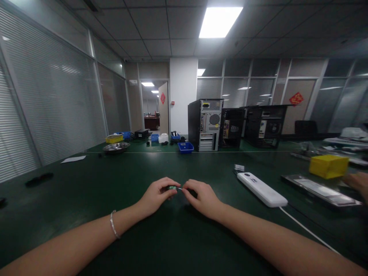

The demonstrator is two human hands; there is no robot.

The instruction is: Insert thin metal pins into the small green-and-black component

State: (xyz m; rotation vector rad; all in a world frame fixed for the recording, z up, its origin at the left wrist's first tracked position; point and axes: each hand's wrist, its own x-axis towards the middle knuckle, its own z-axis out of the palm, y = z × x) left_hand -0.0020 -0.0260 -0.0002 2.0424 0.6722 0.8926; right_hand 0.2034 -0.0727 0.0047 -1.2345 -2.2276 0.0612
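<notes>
Green part (172, 188): you're pinching it between left hand (156, 195) and right hand (202, 197), both clamped on it, low over green table (178, 245). Handling looking mid-way; part not set down yet. White power strip (261, 189) lying nearby, right.

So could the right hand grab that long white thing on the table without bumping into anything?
Probably yes. The right hand is pinching a tiny green part together with the left hand, so it would have to let go first. The white power strip lies just to its right, with bare green table between them.
</notes>
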